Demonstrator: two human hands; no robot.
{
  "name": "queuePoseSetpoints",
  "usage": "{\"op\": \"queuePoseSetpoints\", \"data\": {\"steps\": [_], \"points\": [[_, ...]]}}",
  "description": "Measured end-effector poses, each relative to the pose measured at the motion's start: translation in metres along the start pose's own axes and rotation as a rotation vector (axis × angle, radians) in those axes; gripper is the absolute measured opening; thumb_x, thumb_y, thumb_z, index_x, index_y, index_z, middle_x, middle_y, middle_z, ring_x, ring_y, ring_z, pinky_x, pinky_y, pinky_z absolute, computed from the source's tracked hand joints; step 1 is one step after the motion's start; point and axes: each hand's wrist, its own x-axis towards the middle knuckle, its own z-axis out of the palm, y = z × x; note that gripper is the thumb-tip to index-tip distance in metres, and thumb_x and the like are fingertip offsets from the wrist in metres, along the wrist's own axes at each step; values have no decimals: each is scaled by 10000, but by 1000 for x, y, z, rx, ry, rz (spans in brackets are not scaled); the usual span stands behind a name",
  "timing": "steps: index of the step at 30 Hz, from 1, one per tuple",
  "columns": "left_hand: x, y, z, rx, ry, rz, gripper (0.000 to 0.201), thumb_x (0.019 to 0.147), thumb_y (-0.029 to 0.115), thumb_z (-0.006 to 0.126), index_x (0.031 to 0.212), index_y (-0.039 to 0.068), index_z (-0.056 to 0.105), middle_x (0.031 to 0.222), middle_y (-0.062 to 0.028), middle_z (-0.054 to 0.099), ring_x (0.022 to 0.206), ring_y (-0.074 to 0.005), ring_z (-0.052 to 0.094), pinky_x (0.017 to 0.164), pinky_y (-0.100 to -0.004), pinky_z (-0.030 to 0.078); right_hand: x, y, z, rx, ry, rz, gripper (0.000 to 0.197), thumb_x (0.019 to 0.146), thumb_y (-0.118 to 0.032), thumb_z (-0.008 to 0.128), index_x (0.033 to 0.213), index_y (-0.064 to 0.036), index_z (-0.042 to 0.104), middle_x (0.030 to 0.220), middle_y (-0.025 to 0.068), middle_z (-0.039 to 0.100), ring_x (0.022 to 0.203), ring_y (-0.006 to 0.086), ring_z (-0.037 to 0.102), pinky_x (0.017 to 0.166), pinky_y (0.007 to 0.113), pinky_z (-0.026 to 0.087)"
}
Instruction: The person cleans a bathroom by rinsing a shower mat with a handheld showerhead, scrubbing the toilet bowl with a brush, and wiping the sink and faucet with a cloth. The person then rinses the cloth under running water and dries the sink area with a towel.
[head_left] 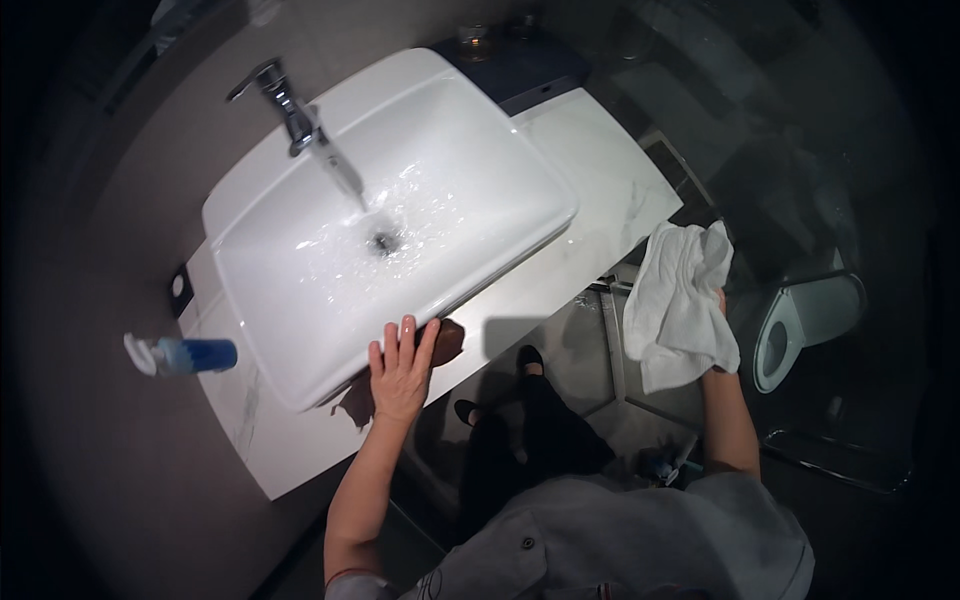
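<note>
My left hand lies on the near rim of a white washbasin, its fingers stretched out and apart. A dark brown piece, perhaps a cloth, shows on both sides of that hand, between basin and counter edge; whether the hand grips it is hidden. Off to the right, my right hand holds up a crumpled white towel, which covers most of its fingers. Water runs from the chrome faucet and splashes around the drain.
A pump bottle with blue liquid stands left of the basin on the white marbled counter. A dark tray sits at the back right. Past my right arm are a toilet and a metal rail.
</note>
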Motion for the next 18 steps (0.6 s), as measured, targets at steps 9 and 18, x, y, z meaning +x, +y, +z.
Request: {"op": "queuePoseSetpoints", "data": {"steps": [9,18], "points": [[240,211,42,-194,95,171,522,896,117,443,1415,75,414,1473,-137,399,1373,-265,358,1125,-405,230,2,34,-109,-183,211,32,384,967,-219,525,1276,8,516,1165,120,615,1028,202,624,897,337,508],[412,231,116,-427,127,-923,655,803,164,682,1364,21,375,1327,-212,426,1238,-348,398,989,-509,326,-89,47,-208,11,602,331,403,928,-206,557,1270,4,522,1169,119,615,1039,206,620,906,336,502]]}}
